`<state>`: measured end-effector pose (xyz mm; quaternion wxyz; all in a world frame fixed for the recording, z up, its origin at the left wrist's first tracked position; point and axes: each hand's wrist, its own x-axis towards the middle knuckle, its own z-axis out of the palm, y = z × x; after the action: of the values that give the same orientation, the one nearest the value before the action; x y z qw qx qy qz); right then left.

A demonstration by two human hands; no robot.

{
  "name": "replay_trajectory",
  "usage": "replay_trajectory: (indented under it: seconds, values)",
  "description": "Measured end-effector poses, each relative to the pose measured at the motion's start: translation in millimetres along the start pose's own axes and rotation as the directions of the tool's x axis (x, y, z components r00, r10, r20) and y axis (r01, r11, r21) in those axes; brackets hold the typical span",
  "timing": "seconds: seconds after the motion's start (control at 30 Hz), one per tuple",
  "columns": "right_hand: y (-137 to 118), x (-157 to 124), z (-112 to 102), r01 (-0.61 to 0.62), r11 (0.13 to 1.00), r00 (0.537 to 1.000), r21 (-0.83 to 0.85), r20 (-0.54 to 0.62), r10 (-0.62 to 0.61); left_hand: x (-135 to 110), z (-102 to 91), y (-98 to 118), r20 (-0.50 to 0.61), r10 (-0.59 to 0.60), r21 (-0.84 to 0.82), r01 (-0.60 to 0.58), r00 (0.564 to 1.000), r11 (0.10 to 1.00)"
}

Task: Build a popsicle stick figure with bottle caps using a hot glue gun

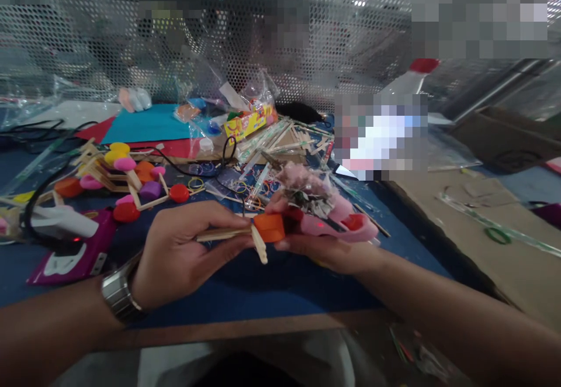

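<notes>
Between the thumb and fingers of my left hand (179, 255), closed in a pinch, are thin wooden sticks (223, 234). A short stick (259, 245) crosses their end at a slant, against an orange clay-like block (269, 227). My right hand (319, 249) is closed around a pink clay-like piece (362, 229) with red inside, and its fingertips reach the orange block. Fuzzy pinkish and grey material (313, 191) rises above the pink piece; whether they are joined I cannot tell. Left of my hands rests a stick structure with coloured clay-like lumps (151, 190).
A purple packet (94, 246) lies at left under a white object and black cable. Loose wooden sticks (280, 138), rubber bands (241, 185), a yellow box (249, 123) and blue sheet (144, 124) lie farther back. Cardboard (442, 223) covers the right side; perforated metal (245, 36) stands behind.
</notes>
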<state>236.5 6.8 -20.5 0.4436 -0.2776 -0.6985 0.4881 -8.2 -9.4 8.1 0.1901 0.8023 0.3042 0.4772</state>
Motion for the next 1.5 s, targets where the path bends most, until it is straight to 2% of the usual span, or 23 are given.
replay_trajectory:
  seconds: [0.07, 0.2, 0.37, 0.63, 0.8, 0.9, 1.3, 1.5]
  values:
    - [-2.6, -0.1, -0.6, -0.002, 0.999, 1.0, -0.053, 0.016, 0.003, -0.1, 0.1, 0.0, 0.005, 0.015, 0.011, -0.016, 1.0, 1.0]
    - [-6.7, 2.7, -1.1, 0.125, 0.978, 0.992, -0.165, 0.028, -0.122, -0.8, -0.1, -0.8, 0.007, 0.033, -0.005, -0.033, 0.999, 0.999]
    - [-9.7, 5.8, -2.1, 0.219, 0.951, 0.975, -0.218, 0.075, -0.207, 0.3, -0.6, -0.2, 0.019, 0.064, -0.019, -0.064, 0.998, 0.998]
    - [-15.0, 4.3, -0.9, 0.201, 0.953, 0.98, -0.226, 0.049, -0.195, 1.0, 0.1, 2.2, 0.022, 0.036, -0.017, -0.035, 0.999, 0.999]
    - [-16.9, 6.4, -2.2, 0.311, 0.902, 0.95, -0.3, 0.087, -0.299, 0.7, -0.2, 1.5, 0.034, 0.017, -0.013, -0.016, 0.999, 1.0]
    - [-17.8, 7.1, -3.0, 0.335, 0.881, 0.942, -0.335, 0.113, -0.316, 0.9, -0.3, 0.8, 0.035, 0.012, -0.01, -0.012, 0.999, 1.0]
    - [-10.3, 6.3, -3.4, 0.236, 0.907, 0.972, -0.349, 0.095, -0.216, 1.2, 0.2, 1.5, 0.034, -0.018, -0.001, 0.018, 0.999, 1.0]
    - [-9.9, 5.1, -0.6, 0.13, 0.959, 0.991, -0.253, 0.058, -0.119, 0.8, 0.2, -1.0, 0.024, 0.003, -0.029, -0.002, 1.0, 1.0]
